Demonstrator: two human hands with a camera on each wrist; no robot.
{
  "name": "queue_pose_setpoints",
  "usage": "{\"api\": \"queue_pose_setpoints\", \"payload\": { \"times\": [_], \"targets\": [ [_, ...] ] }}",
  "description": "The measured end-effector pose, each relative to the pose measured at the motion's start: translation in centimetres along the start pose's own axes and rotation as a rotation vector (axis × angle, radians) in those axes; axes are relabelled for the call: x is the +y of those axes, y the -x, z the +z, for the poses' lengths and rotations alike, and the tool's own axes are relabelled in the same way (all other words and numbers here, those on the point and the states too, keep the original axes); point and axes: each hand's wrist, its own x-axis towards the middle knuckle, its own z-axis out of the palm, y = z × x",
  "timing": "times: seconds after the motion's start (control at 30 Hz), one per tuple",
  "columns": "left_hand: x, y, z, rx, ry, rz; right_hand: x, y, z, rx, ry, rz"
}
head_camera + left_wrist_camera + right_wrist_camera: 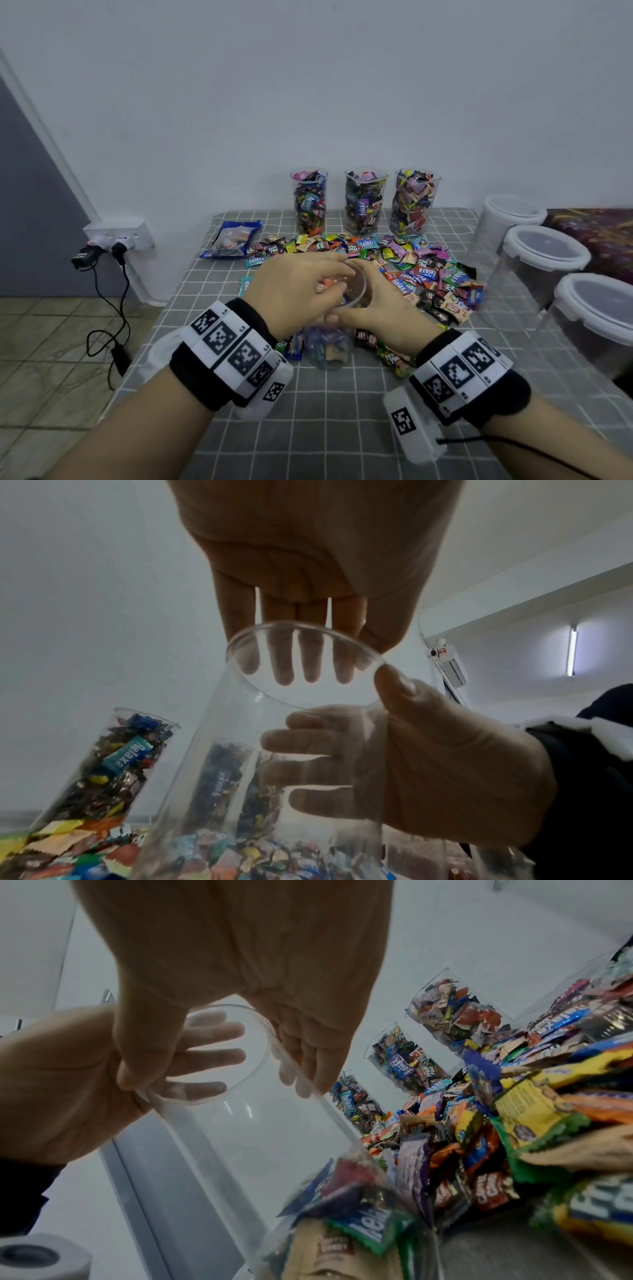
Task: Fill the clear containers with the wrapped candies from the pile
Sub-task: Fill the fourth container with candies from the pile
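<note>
Left of the clear container (329, 346) a blue bag (233, 240) lies on the checked tabletop (308, 428). The left hand (294, 291) hovers over the container's mouth, its grip loose, fingers straight and holding nothing. The container stands on the tabletop at the pile's near edge, a few candies in its bottom. The right hand (380, 315) has its grip curled round the container's rim. Behind the container lies the candy pile (411, 270), beyond it three filled containers (364, 204); to its right, three lidded tubs (544, 253).
</note>
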Motion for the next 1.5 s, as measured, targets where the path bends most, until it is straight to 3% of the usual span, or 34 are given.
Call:
{"api": "queue_pose_setpoints", "payload": {
  "times": [0.13, 0.27, 0.4, 0.5, 0.6, 0.67, 0.83, 1.0, 1.27, 1.5],
  "targets": [
    [-0.7, 0.2, 0.1, 0.074, 0.093, -0.037, -0.1, 0.1, 0.0, 0.000, 0.047, -0.001],
    [-1.7, 0.3, -0.4, 0.207, 0.180, -0.188, -0.8, 0.6, -0.3, -0.023, 0.151, 0.037],
    [-3.5, 0.6, -0.5, 0.305, 0.298, -0.388, -0.9, 1.1, -1.1, -0.072, 0.451, 0.026],
    [-4.9, 1.3, 0.1, 0.293, 0.307, -0.488, -0.1, 1.4, -1.6, -0.113, 0.669, 0.026],
    [-5.8, 1.7, 0.5, 0.189, 0.245, -0.615, 0.8, 1.5, -2.5, -0.147, 0.869, 0.111],
    [-6.2, 2.0, 1.1, 0.050, 0.132, -0.677, 1.1, 1.5, -3.1, -0.154, 0.975, 0.161],
    [-7.5, 2.6, 3.9, -0.377, -0.087, -0.676, 1.3, 1.2, -4.2, -0.135, 1.107, 0.285],
    [-8.1, 2.4, 5.0, -0.636, -0.203, -0.669, 1.8, 0.7, -4.3, -0.251, 1.166, 0.426],
    [-7.7, 2.0, 5.1, -0.810, -0.259, -0.660, 2.9, 0.0, -3.6, -0.393, 1.293, 0.508],
    [-6.6, 1.6, 4.6, -0.778, -0.377, -0.588, 3.1, -0.5, -3.5, -0.343, 1.344, 0.451]
  ]
}}
